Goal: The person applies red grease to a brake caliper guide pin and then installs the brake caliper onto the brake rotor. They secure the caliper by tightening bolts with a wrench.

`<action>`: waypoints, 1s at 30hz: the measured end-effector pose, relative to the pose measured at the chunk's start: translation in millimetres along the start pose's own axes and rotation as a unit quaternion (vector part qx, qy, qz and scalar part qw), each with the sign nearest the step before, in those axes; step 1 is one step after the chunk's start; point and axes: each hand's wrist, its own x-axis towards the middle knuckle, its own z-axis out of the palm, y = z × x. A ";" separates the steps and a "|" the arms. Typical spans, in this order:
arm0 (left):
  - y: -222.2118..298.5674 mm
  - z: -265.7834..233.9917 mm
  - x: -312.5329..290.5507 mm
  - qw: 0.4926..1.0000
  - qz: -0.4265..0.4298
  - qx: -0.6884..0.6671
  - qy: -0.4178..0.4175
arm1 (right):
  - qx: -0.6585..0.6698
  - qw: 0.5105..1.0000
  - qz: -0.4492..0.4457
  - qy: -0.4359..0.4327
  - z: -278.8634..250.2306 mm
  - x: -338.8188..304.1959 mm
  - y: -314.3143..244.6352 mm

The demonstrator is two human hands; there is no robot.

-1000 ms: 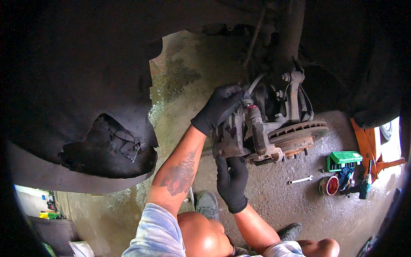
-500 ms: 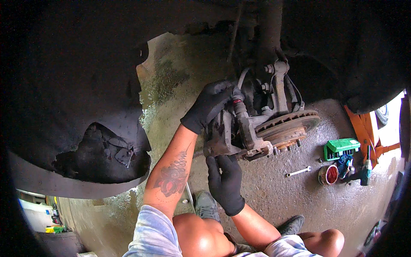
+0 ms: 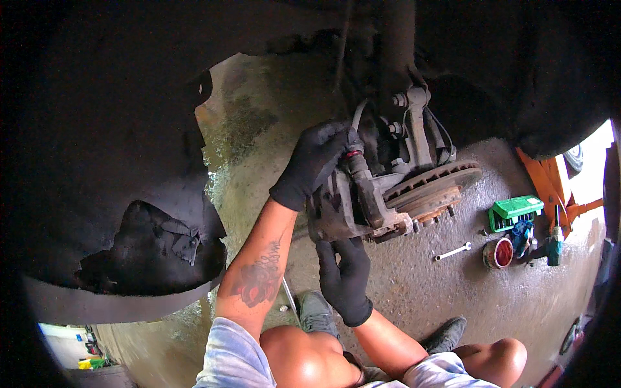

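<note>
The grey brake caliper sits at the bracket beside the rusty brake disc. My left hand, in a black glove, is closed round the caliper's upper end, fingers at a guide pin smeared with red grease. From below, my right hand, gloved too, grips the caliper's lower end; its fingertips are partly hidden behind the metal. A pale brake hose rises just beyond my left fingers.
Dark wheel-arch liner surrounds the work, and a strut stands above. On the wet floor at right lie a combination wrench, a tub of red grease, a green socket case and a power tool. An orange lift part stands behind.
The view has shifted slightly. My left hand keeps its hold on the upper end of the caliper, and my right hand stays beneath it with its fingers a little further under the metal.
</note>
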 end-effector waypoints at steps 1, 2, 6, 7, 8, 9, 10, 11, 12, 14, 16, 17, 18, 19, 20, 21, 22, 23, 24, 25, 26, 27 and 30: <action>8.1 3.6 -1.3 1.000 0.003 0.022 0.008 | 0.005 1.000 -0.018 0.017 -0.3 2.5 1.5; 11.6 5.9 -1.2 0.999 0.005 0.044 0.017 | 0.009 0.999 -0.037 0.034 -1.0 4.1 3.0; -3.3 0.9 -4.7 0.999 -0.003 0.011 0.036 | -0.033 0.995 -0.064 0.068 -7.5 -3.4 5.8; -2.7 0.6 -5.7 0.999 -0.016 0.018 0.041 | -0.026 0.991 -0.073 0.107 -9.7 -8.6 9.8; -0.6 0.6 -7.0 0.998 -0.029 0.026 0.046 | -0.019 0.986 -0.082 0.147 -11.3 -14.6 14.9; 2.9 1.0 -8.0 0.999 -0.027 0.008 0.042 | -0.002 0.981 -0.073 0.180 -11.0 -21.0 23.4; 7.7 3.0 -10.5 0.999 -0.027 -0.013 0.040 | -0.006 0.986 -0.052 0.160 -12.8 -21.9 24.1; 9.7 4.5 -11.6 0.998 -0.026 -0.035 0.039 | -0.008 0.990 -0.030 0.141 -14.9 -22.5 23.7; 8.3 5.3 -11.2 0.998 -0.028 -0.022 0.043 | -0.011 0.993 -0.009 0.121 -17.0 -22.9 22.6; 8.8 4.5 -10.6 0.998 -0.030 0.009 0.054 | -0.019 0.995 0.013 0.100 -15.1 -22.9 13.5; 10.1 5.4 -12.7 0.997 -0.036 -0.010 0.064 | -0.004 0.997 0.046 0.059 -16.9 -21.4 4.6; 10.7 6.3 -14.0 0.997 -0.038 -0.020 0.069 | 0.035 0.995 0.051 0.078 -16.1 -17.3 -3.6; 11.0 8.0 -15.9 0.996 -0.040 0.001 0.074 | 0.020 0.996 0.033 0.082 -17.5 -14.9 -1.5; 12.8 9.6 -15.6 0.996 -0.040 0.021 0.079 | 0.005 0.996 0.012 0.089 -19.6 -10.7 2.2; 14.7 10.9 -15.2 0.995 -0.039 0.041 0.084 | -0.011 0.995 -0.009 0.095 -19.8 -7.5 5.6; 16.7 11.7 -14.7 0.995 -0.034 0.053 0.077 | -0.013 0.992 -0.019 0.126 -17.7 -8.5 9.2; 18.0 12.0 -15.5 0.995 -0.029 0.063 0.074 | -0.016 0.988 -0.028 0.153 -15.9 -12.5 12.4; 19.3 12.4 -15.6 0.994 -0.024 0.074 0.071 | -0.018 0.983 -0.038 0.180 -15.0 -14.7 13.4; 19.3 13.1 -14.6 0.994 -0.034 0.072 0.076 | -0.029 0.984 -0.092 0.148 -17.9 -15.5 12.5; 17.6 13.4 -13.4 0.993 -0.043 0.071 0.080 | -0.040 0.981 -0.148 0.116 -23.2 -15.3 8.6; 15.5 13.5 -12.7 0.993 -0.051 0.070 0.085 | -0.050 0.975 -0.202 0.083 -28.1 -14.4 4.0; 11.5 13.5 -14.3 0.994 -0.055 0.043 0.083 | -0.053 0.958 -0.280 0.027 -31.5 -7.6 -1.8; 11.3 13.9 -14.2 0.996 -0.045 0.011 0.077 | -0.033 0.883 -0.462 -0.072 -64.4 39.3 -42.4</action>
